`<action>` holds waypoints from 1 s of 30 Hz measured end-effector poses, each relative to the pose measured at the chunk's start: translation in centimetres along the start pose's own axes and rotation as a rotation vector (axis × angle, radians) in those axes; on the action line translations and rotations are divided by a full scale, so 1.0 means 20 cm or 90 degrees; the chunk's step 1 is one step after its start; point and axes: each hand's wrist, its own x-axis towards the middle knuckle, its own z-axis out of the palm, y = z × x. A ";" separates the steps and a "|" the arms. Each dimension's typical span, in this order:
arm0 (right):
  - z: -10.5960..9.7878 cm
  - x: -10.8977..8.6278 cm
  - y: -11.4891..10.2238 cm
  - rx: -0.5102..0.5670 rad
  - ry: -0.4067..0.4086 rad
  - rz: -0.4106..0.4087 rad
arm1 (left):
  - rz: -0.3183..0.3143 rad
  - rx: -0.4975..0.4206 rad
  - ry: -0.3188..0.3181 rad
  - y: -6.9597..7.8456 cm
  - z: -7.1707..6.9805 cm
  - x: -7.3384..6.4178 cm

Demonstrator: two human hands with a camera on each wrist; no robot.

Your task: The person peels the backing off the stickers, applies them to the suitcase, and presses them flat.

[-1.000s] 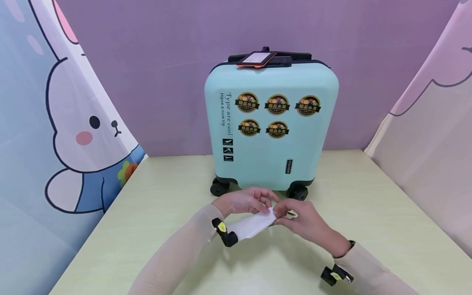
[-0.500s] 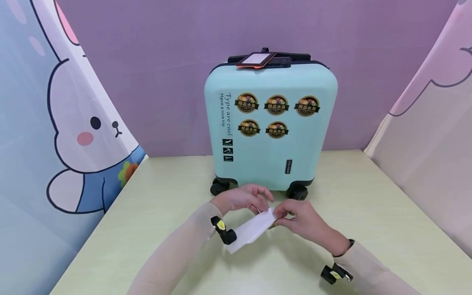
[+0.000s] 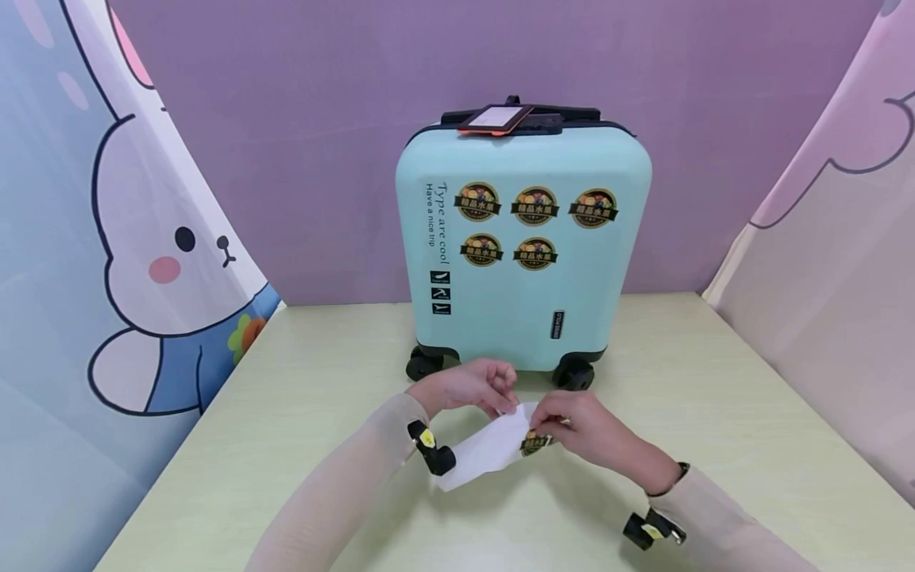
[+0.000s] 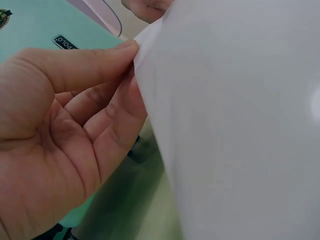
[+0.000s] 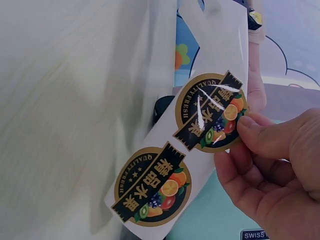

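Note:
A white backing sheet (image 3: 486, 454) is held above the table between both hands. My left hand (image 3: 472, 387) pinches its far edge between thumb and fingers, clearly seen in the left wrist view. My right hand (image 3: 589, 429) pinches the sheet at the edge of a round fruit sticker (image 5: 207, 115), thumb on the printed face and fingers behind. A second fruit sticker (image 5: 151, 186) lies beside it on the sheet. Both stickers are black and gold with fruit pictures. Behind the hands a mint suitcase (image 3: 515, 318) stands upright with several matching stickers on its front.
The suitcase stands on dark wheels (image 3: 573, 372) on a pale wooden table (image 3: 343, 357). A red-edged tag (image 3: 496, 117) lies at its top handle. A purple backdrop (image 3: 286, 159) hangs behind, with a rabbit-printed cloth (image 3: 164, 238) at the left.
The right end of the sheet has turned so a printed sticker now shows in the head view. My left fingers have drawn together, and the sheet's near end has come out beside the left wrist.

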 end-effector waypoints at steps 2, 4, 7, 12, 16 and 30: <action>0.00 0.00 0.00 -0.005 -0.004 -0.009 | -0.004 0.001 0.003 -0.01 0.00 0.00; -0.01 0.00 0.00 -0.010 -0.008 -0.014 | -0.006 0.002 0.005 -0.01 0.00 0.01; -0.01 0.01 -0.01 -0.014 -0.018 -0.018 | -0.010 0.008 0.008 -0.02 -0.01 0.01; -0.02 0.02 -0.02 -0.019 -0.036 -0.013 | -0.017 0.025 0.018 -0.03 -0.01 0.01; -0.03 0.02 -0.02 -0.017 -0.053 0.002 | -0.021 0.036 0.029 -0.05 -0.01 0.01; -0.04 0.03 -0.01 -0.010 -0.082 0.059 | -0.019 0.043 0.054 -0.07 -0.02 0.01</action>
